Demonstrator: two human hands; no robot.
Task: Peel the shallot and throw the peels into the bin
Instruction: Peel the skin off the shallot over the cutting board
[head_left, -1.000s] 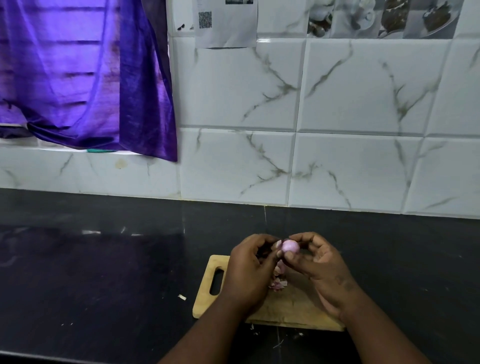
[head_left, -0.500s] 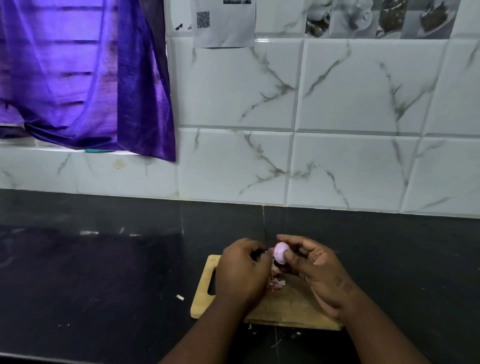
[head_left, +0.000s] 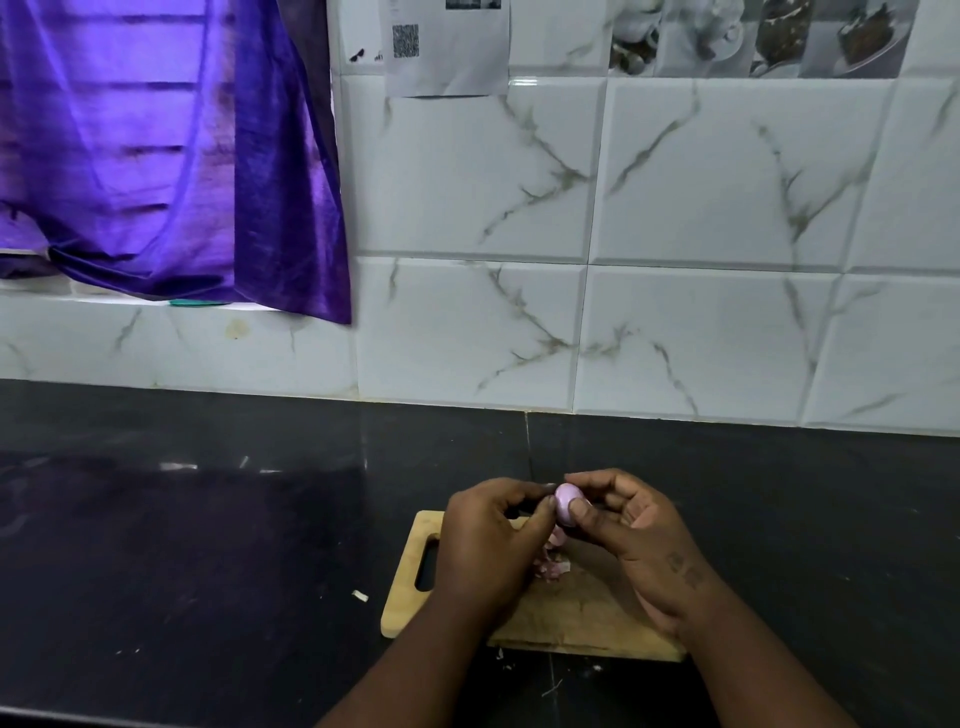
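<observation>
Pink shallot (head_left: 564, 505) lower centre, pinched by right hand (head_left: 639, 540), left hand (head_left: 488, 545) curled against it, thumb tip touching, peels (head_left: 553, 567) on wooden cutting board (head_left: 571, 621) beneath

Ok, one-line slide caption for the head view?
Left hand and right hand pinch a pink shallot over a wooden cutting board scattered with peels.

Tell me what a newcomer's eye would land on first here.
First, the pale pink shallot, pinched by the right hand above the wooden cutting board on the black counter, with the left hand curled close against it. Next, the bright purple curtain hanging at upper left, and the small heap of peels on the board beneath the hands.
</observation>
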